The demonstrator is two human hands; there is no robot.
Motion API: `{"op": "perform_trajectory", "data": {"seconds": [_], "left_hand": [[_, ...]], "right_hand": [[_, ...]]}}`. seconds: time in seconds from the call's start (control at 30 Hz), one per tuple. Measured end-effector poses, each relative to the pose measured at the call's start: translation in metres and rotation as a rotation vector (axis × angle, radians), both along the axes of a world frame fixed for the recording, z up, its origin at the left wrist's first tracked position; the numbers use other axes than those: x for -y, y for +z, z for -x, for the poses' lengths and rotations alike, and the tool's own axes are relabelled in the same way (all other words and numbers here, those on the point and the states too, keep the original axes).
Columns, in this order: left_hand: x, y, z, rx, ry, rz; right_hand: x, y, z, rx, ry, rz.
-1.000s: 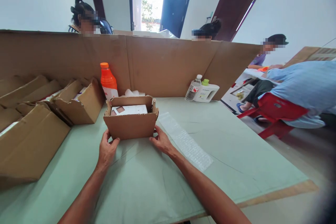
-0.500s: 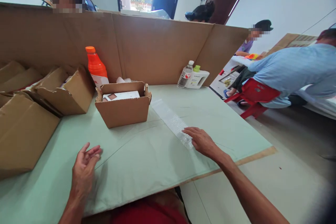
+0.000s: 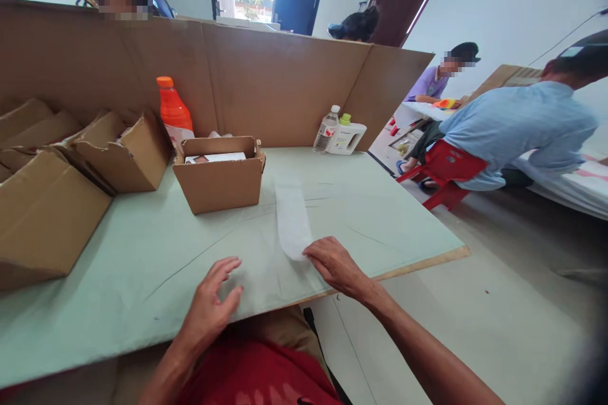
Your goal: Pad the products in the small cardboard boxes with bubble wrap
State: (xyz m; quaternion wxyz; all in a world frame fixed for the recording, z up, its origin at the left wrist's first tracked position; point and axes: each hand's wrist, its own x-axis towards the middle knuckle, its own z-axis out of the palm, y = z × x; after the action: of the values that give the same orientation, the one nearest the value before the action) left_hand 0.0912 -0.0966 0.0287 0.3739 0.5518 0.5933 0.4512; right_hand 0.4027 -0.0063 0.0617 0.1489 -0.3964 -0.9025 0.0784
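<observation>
I've got the right hand [image 3: 338, 267] pinching the near end of a plastic strip [image 3: 292, 221] at 12 o'clock over the table [image 3: 380, 228], left hand [image 3: 213, 300] half-open and empty, so looks like pick-up, next probably wants the left steadying it.

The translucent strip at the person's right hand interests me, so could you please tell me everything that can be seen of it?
The translucent strip is long, narrow and whitish, and looks like thin, flexible plastic; blur hides any print or texture. It stretches away from the person over the green tabletop, right of the cardboard box and apart from it. The right hand appears to pinch its near end, which looks curved. How much of it rests on the tabletop cannot be told.
</observation>
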Motion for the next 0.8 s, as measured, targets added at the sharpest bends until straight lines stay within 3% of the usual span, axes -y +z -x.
{"op": "perform_trajectory", "data": {"seconds": [0.17, 0.33, 0.4, 0.5, 0.63, 0.8], "left_hand": [[0.015, 0.001, -0.049, -0.043, -0.278, -0.153], [0.01, 0.003, -0.071, -0.056, -0.258, -0.04], [0.004, 0.003, -0.073, -0.084, -0.239, -0.014], [-0.011, 0.0, -0.074, -0.126, -0.207, -0.012], [-0.029, -0.009, -0.072, -0.189, -0.163, 0.017], [-0.039, -0.016, -0.071, -0.283, -0.174, 0.07]], "right_hand": [[0.041, 0.012, 0.022, -0.08, 0.131, 0.213], [0.053, 0.003, 0.023, -0.27, 0.038, 0.351], [0.055, -0.001, 0.019, -0.375, -0.088, 0.263], [0.064, -0.005, 0.012, -0.451, -0.208, 0.001], [0.082, -0.012, 0.008, -0.38, -0.118, -0.182], [0.09, -0.035, 0.015, -0.217, -0.005, -0.123]]}}
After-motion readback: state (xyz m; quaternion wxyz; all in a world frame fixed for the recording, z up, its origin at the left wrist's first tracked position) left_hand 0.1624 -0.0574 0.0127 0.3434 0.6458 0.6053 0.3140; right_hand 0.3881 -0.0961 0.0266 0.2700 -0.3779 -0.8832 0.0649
